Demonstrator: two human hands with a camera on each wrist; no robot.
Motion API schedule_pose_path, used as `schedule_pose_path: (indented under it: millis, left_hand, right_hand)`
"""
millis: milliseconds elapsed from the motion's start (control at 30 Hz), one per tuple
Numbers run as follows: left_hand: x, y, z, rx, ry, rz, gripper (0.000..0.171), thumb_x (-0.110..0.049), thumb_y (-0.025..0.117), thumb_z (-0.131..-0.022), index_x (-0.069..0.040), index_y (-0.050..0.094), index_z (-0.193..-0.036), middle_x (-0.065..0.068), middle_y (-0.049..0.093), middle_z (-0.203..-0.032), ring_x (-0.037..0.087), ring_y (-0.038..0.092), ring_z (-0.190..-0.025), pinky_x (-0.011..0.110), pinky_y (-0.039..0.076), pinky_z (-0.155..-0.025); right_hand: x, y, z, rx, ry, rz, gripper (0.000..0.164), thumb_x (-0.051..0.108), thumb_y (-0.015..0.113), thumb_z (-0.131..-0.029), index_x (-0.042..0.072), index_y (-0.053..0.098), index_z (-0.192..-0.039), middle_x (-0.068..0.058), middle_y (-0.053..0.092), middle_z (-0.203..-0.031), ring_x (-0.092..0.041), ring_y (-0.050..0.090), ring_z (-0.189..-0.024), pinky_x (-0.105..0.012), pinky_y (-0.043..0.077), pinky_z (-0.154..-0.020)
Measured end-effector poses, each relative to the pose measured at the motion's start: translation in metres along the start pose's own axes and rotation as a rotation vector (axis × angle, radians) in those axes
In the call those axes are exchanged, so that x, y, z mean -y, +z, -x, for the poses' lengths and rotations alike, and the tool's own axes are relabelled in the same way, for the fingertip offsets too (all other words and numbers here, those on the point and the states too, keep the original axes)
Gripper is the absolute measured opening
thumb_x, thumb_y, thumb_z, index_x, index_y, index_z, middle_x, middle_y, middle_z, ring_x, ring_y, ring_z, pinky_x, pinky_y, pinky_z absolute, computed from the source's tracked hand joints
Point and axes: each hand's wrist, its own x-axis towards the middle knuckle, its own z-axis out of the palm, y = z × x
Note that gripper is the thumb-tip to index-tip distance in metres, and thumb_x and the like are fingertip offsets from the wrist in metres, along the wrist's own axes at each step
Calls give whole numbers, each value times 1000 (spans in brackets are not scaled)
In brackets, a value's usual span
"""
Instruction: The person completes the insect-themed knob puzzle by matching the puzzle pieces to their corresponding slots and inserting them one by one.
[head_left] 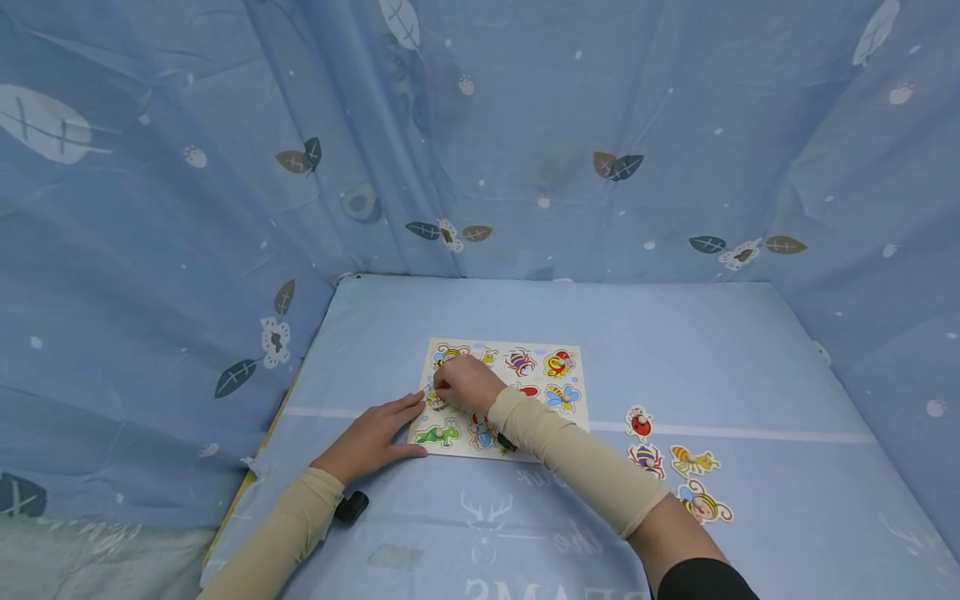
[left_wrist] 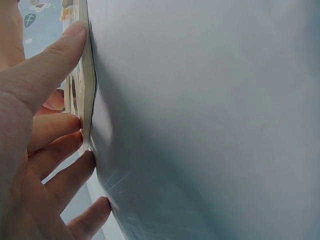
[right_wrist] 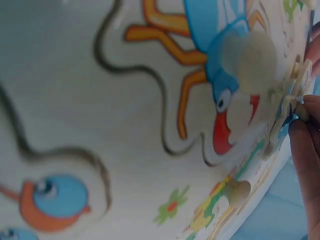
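A wooden knob puzzle board (head_left: pixel 577 419) with cartoon insects lies on the table. My right hand (head_left: pixel 468 383) reaches over it to its left side. In the right wrist view, thumb and finger pinch the small knob (right_wrist: pixel 301 112) of a puzzle piece (right_wrist: pixel 286 116), tilted close over the board. My left hand (head_left: pixel 378 437) rests at the board's left edge, fingers extended; its thumb (left_wrist: pixel 75 37) touches the edge in the left wrist view. A green insect piece (head_left: pixel 438 434) and a blue insect piece (head_left: pixel 482 433) sit along the near row. My right forearm hides part of the board.
Right of the board lie a loose ladybug piece (head_left: pixel 640 423), a purple striped spider piece (head_left: pixel 645 457), an orange insect piece (head_left: pixel 693 462) and a bee piece (head_left: pixel 703 503). Blue patterned curtains (head_left: pixel 525 167) enclose the cloth-covered table (head_left: pixel 675 342) at the back and sides.
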Motion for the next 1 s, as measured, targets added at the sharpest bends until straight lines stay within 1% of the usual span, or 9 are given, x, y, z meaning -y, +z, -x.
schedule_pose_path:
  millis: [133,333,400,567,667,767,900,1000]
  left_hand:
    - [0,1,-1,-3,8,-3,84,-57,70,-81,-14,43,-148,1,36,-157,26,43,-139,47,43,-111]
    - [4,3,-2,6,4,-25,86,-60,68,-81,-16,41,-149,-1,34,-158,25,42,-140,47,43,-111]
    - [4,3,-3,12,-1,-25,86,-61,68,-81,-17,41,-150,-2,34,-158,24,42,-140,46,42,-111]
    - [3,3,-3,-2,10,-17,85,-60,68,-81,-15,43,-148,0,36,-157,25,43,-139,47,43,-110]
    - [3,3,-2,-9,21,-9,84,-59,69,-81,-14,45,-147,1,37,-157,26,44,-139,48,43,-110]
    - [4,3,-2,-4,15,-7,84,-59,69,-81,-15,44,-148,-1,36,-157,25,43,-140,49,43,-110]
    - [5,3,-2,-5,12,-10,84,-60,69,-81,-17,44,-148,-2,36,-157,24,43,-140,48,43,-110]
    - [5,3,-1,-15,29,2,83,-58,70,-81,-14,45,-147,1,37,-157,25,44,-139,48,44,-109]
  right_hand:
    - [2,3,-2,30,3,27,8,19,70,-90,18,79,-92,9,74,-87,0,61,-73,-17,54,-72]
    - [4,3,-3,51,-8,28,9,18,70,-91,18,78,-94,8,74,-88,1,62,-74,-16,54,-72]
    - [4,3,-3,58,-20,43,9,18,70,-91,18,78,-93,9,73,-87,1,60,-73,-16,53,-71]
    - [2,4,-5,66,-69,90,8,18,70,-91,19,77,-89,10,71,-82,0,55,-68,-16,49,-65]
    - [1,3,-5,76,-90,93,8,17,70,-91,20,77,-89,11,71,-82,0,55,-67,-15,48,-64]
    - [2,2,-5,93,-108,97,8,16,70,-91,19,78,-89,10,71,-83,1,56,-68,-14,49,-65]
    - [5,0,-6,113,-101,110,7,16,71,-90,18,78,-91,8,73,-86,-1,58,-71,-16,52,-67]
    - [7,0,-6,128,-82,134,8,15,72,-89,18,78,-92,8,73,-88,-1,60,-72,-16,53,-70]
